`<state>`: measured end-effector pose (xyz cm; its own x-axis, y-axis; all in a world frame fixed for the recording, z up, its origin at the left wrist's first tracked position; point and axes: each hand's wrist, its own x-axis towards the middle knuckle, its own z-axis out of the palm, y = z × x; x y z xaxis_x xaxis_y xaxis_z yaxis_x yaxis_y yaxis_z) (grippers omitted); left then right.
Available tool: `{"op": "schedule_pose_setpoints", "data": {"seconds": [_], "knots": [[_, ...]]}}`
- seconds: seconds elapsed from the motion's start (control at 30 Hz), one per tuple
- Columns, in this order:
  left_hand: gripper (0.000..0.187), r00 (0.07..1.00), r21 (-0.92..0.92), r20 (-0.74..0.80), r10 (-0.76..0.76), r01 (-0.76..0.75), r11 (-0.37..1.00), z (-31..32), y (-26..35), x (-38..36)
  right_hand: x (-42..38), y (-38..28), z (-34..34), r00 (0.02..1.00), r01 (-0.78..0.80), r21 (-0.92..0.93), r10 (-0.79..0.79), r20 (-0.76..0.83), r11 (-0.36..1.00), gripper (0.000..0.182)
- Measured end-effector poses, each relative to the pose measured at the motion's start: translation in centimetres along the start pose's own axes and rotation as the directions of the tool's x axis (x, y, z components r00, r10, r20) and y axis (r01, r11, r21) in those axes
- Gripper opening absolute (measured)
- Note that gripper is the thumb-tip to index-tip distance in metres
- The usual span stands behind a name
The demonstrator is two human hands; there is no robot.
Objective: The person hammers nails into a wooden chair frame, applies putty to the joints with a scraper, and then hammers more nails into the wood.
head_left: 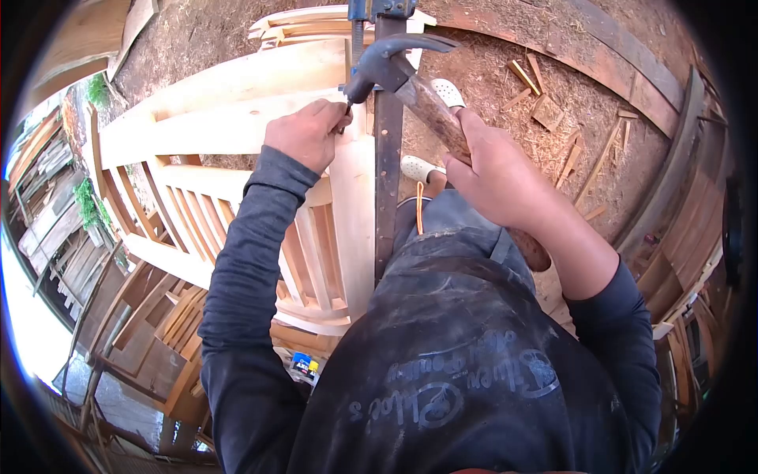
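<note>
My right hand [505, 170] is wrapped round the wooden handle of a claw hammer [430, 110]. The hammer's dark head is just above my left hand [304, 134], its claw pointing right. The fingers of my left hand are pinched round a thin dark nail [348, 109], mostly hidden by them, at the top corner of a pale wooden frame with slats [351, 205]. Along the frame's right side runs a long metal bar clamp [388, 158], with its blue jaw [383, 9] at the top of the view.
Wood offcuts [547, 112] and shavings lie on the ground at right. Curved pale wooden pieces [304, 28] are beyond the frame. Boards [59, 213] are stacked at left. A small blue container [301, 362] is below the frame. My shoes [418, 167] are beside the clamp.
</note>
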<state>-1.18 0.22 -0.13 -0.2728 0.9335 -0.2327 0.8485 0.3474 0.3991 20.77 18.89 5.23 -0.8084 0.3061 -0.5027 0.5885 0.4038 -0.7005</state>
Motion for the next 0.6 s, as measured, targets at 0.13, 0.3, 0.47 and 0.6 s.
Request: {"op": "schedule_pose_setpoints", "data": {"seconds": [0.13,0.3,0.47,0.6], "knots": [[0.004,1.0,0.019,0.019,0.011,-0.011,1.0,0.1,-0.1,0.1,-0.4,-1.4,-4.2,0.981,-0.001,0.246,0.049,-0.186,0.969,0.021],[0.003,1.0,-0.002,-0.018,0.02,-0.02,1.0,0.2,-0.3,0.5,-0.2,-2.0,-3.2,0.963,0.009,0.491,0.125,-0.239,0.871,0.023],[0.005,1.0,0.035,-0.018,0.011,-0.011,0.999,-0.1,-0.4,1.0,-0.2,-1.6,-2.9,0.972,-0.208,0.091,0.195,0.134,0.974,0.028],[0.005,1.0,0.03,-0.031,0.0,0.001,1.0,0.2,0.0,0.2,-0.5,-1.7,-1.6,0.986,-0.143,0.304,0.163,-0.041,0.942,0.038]]}}
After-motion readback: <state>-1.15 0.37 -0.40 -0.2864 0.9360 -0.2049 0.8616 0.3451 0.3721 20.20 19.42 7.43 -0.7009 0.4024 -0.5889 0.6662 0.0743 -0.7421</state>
